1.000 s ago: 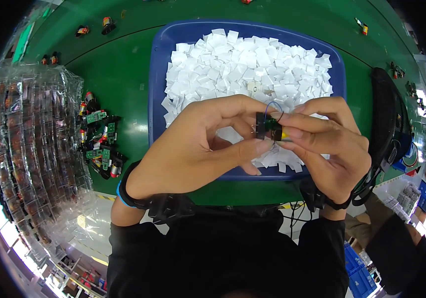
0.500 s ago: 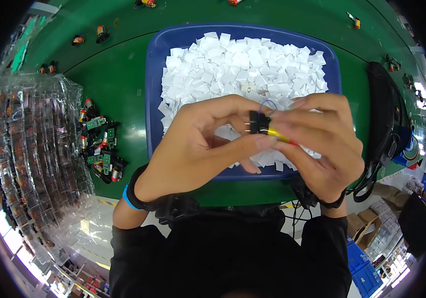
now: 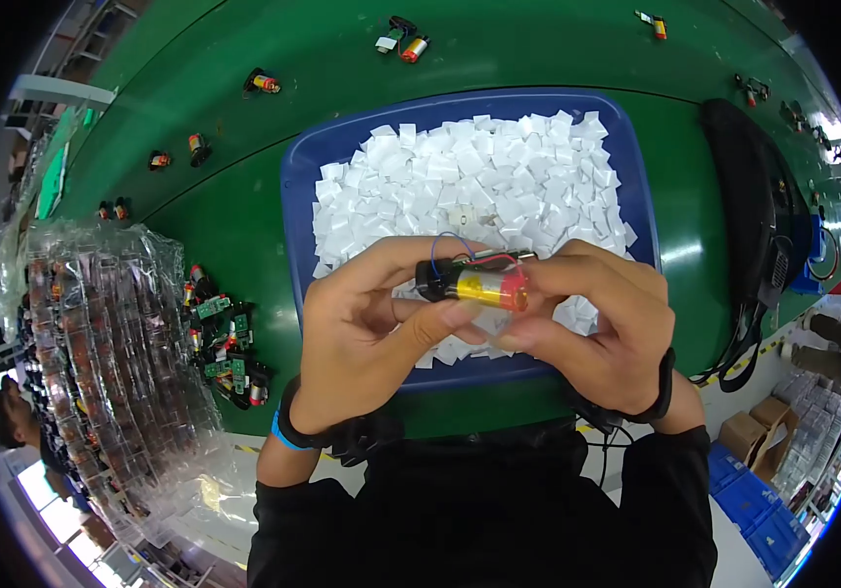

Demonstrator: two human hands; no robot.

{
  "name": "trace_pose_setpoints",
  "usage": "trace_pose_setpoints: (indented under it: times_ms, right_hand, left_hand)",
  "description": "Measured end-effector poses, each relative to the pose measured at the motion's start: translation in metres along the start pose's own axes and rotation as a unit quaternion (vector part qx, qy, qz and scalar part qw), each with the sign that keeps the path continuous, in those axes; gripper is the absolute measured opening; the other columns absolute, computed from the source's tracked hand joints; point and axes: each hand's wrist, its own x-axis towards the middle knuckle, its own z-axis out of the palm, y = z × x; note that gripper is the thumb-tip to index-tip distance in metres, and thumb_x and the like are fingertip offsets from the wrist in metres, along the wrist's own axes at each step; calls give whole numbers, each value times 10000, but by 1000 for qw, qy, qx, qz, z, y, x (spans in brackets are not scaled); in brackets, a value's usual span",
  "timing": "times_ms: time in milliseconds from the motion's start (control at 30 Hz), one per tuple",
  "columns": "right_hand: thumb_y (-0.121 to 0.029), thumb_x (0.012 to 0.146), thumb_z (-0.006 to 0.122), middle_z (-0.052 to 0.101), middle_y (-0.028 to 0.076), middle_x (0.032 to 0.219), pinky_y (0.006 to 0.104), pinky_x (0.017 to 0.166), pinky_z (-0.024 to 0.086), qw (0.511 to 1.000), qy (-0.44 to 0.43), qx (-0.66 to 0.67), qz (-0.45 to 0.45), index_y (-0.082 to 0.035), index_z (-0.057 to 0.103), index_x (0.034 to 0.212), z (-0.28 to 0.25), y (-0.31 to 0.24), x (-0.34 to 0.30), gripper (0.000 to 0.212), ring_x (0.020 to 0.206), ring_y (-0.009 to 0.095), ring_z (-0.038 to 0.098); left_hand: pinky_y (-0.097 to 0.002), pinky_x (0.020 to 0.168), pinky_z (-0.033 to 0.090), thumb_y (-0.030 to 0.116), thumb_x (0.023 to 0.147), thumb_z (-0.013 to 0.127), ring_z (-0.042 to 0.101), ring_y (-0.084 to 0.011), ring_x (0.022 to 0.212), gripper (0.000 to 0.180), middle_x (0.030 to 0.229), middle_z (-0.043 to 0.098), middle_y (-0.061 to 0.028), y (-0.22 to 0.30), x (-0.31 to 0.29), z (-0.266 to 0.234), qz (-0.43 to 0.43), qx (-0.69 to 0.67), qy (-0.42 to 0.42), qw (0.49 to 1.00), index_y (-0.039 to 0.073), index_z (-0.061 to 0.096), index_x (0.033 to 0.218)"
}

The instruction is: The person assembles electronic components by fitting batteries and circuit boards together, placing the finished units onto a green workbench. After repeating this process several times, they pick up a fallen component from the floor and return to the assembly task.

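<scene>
A small cylindrical battery [image 3: 484,288] with a yellow band, a red end and a black cap is held over the tub. Thin blue and red wires loop along its upper side, beside a narrow strip of parts. My left hand [image 3: 362,328] grips the black-cap end between thumb and fingers. At the red end, the fingers of my right hand [image 3: 602,318] are closed on the battery. Just below it, a pale, partly hidden piece [image 3: 492,321] shows between the thumbs. Beneath both hands, a blue tub [image 3: 295,211] holds a heap of small white paper-like squares [image 3: 479,162].
Battery assemblies with green boards [image 3: 220,338] lie left of the tub, beside stacked clear plastic trays [image 3: 112,363]. More batteries [image 3: 416,49] are scattered along the green table's [image 3: 538,59] far side. A black bag-like object [image 3: 739,216] lies at right.
The battery has turned so its yellow and red side and wires show more plainly. My right hand has shifted toward its red end. The whole view has tilted, showing more of the far table.
</scene>
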Motion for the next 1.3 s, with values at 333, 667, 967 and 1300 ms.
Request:
trace_pose_setpoints:
  times_ms: [333, 667, 967, 1300]
  right_hand:
    - [43, 778, 751, 672, 126, 846, 254, 611, 519, 998, -51, 10, 38, 41, 647, 1030, -5, 4, 1, 273, 762, 160, 667]
    - [78, 833, 698, 632, 196, 1065, 298, 689, 616, 984, 54, 165, 45, 39, 547, 1054, 7, 6, 3, 270, 907, 221, 676]
    - [36, 877, 679, 616, 159, 961, 236, 568, 559, 965, 31, 229, 121, 37, 542, 1007, 4, 7, -1, 188, 719, 176, 681]
    - [29, 889, 669, 600, 122, 922, 216, 492, 519, 954, 32, 241, 176, 31, 514, 1043, 8, 2, -2, 219, 615, 131, 635]
  left_hand:
    - [-263, 682, 574, -38, 788, 761, 654, -204, 932, 366, 1135, 694, -165, -6, 3, 1, 189, 300, 37, 934, -49, 645, 1134]
    - [-275, 664, 557, -50, 742, 786, 654, -216, 895, 408, 1130, 702, -152, -8, 1, 9, 204, 328, 98, 917, -40, 663, 1130]
    - [-280, 698, 537, -51, 716, 792, 661, -226, 858, 407, 1095, 715, -142, -11, 3, 7, 252, 378, 76, 887, -20, 677, 1105]
    - [-293, 726, 532, -56, 728, 793, 667, -222, 869, 400, 1086, 701, -193, 0, 2, 7, 258, 456, 26, 851, -41, 652, 1102]
